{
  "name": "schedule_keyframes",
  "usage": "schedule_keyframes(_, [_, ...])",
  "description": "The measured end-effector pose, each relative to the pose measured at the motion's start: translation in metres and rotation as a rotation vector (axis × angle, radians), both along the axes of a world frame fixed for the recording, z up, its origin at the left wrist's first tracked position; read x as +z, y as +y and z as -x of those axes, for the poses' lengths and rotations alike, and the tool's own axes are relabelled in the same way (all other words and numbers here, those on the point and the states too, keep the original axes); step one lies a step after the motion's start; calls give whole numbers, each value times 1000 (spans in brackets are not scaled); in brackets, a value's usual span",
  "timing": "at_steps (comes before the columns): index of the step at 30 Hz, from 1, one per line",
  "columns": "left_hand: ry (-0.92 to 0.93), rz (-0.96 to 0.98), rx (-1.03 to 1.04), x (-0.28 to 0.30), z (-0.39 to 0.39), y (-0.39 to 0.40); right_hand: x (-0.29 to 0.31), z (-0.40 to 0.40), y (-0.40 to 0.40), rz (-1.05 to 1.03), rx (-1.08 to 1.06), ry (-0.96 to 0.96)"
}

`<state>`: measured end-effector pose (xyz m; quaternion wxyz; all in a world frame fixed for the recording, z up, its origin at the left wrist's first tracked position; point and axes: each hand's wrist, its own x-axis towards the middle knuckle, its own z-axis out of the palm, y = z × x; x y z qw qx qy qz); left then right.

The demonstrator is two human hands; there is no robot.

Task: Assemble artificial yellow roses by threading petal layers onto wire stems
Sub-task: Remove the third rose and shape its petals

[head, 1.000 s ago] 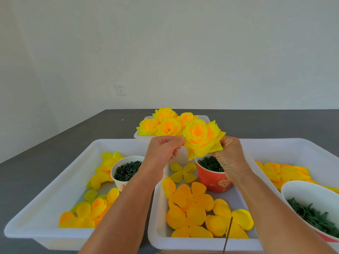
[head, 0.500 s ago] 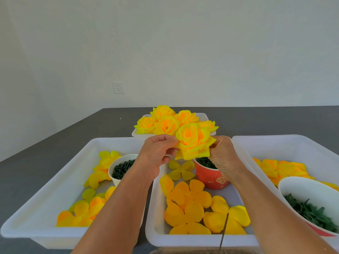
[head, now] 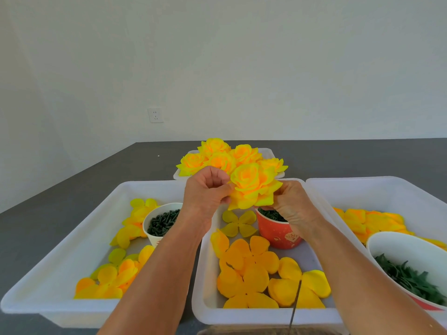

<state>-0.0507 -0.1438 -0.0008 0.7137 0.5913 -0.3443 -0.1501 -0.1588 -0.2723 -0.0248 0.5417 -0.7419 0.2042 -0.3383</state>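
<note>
Two hands met at one yellow rose [head: 254, 187], held up over the middle tray [head: 200, 274], just in front of the pile of finished roses [head: 222, 157] in the small far tray [head: 271, 152]. From my remote seat I saw the left hand [head: 206, 192] w/ fingers curled, pinching the rose's outer petals on its left edge. Right hand [head: 290, 204] gripped it from the right & underneath, fingers curled under the bloom; its fingertips were hidden by petals, so exact contact I couldn't tell. Rose faced the head cam, orange centre, lime-yellow petal tips.

Below the rose: red paper cup [head: 278, 232] of dark green bits, standing in the middle tray, partly behind the right hand. Beside it lay a small pale-yellow petal layer [head: 238, 223], then bigger orange petal layers [head: 244, 262] spread toward me. Thin dark wire stem [head: 296, 301] rose from the bottom edge across the near petals; its lower end ran out of frame.

Left tray [head: 60, 250] held a white cup [head: 150, 226] of dark green pieces plus loose yellow/orange petals [head: 108, 276]. Right tray [head: 387, 189] held more orange petals [head: 372, 221] & a white bowl [head: 406, 245] of green leaf pieces. All trays sat on a dark grey table [head: 72, 189]; a wall socket [head: 155, 115] was on the white wall behind.
</note>
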Motion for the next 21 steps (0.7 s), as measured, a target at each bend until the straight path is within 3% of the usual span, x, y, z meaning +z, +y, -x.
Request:
schedule_keyframes(6, [-113,-7,-30,3,8,0,0,0,1,-166,44,17])
schedule_keyframes(16, [-165,-15,-8,1,8,-1,3,3,7,-115,78,34])
schedule_keyframes(21, [-280,-54,47,0,6,-2,5,4,9,-106,122,50])
